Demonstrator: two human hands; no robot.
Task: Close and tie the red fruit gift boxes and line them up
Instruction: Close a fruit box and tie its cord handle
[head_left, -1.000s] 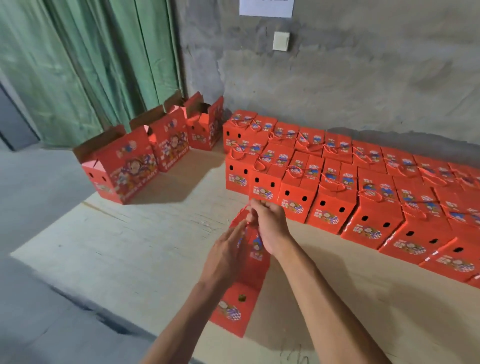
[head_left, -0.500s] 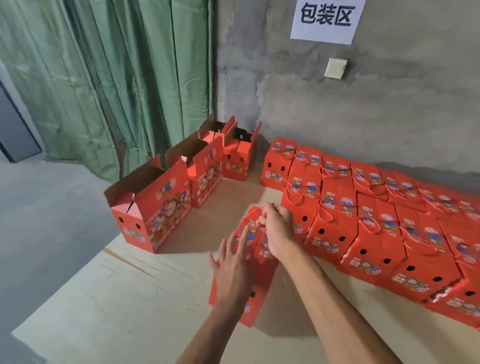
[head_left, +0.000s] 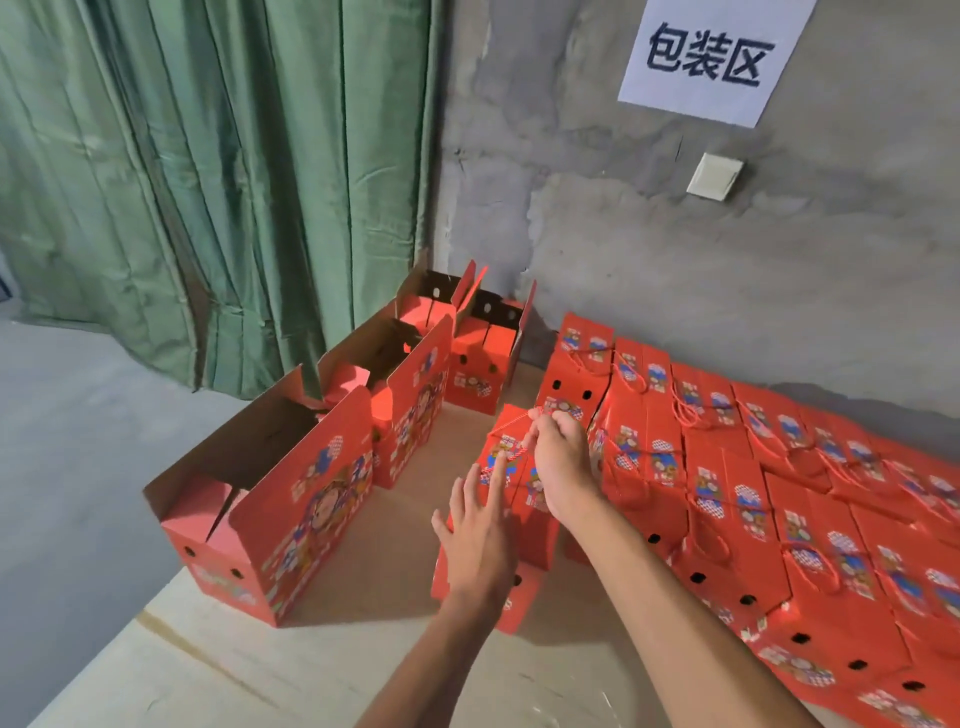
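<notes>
**Tying off one more box**

Head view: the closed red gift box (head_left: 511, 499) stands on the board (head_left: 363, 587), just left of the finished rows (head_left: 779, 499). The right hand (head_left: 563, 462) pinches its red cord (head_left: 511, 422) at the top, likely to tighten the knot. The left hand (head_left: 475, 540), fingers spread, rests flat against the box's near side, probably steadying it. Open boxes (head_left: 291, 499) wait at left.

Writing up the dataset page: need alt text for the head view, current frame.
A person's right hand pinches the red cord atop a closed red gift box while the open left hand rests on its side. Rows of closed boxes line the concrete wall at right; open boxes stand at left before a green curtain.
</notes>
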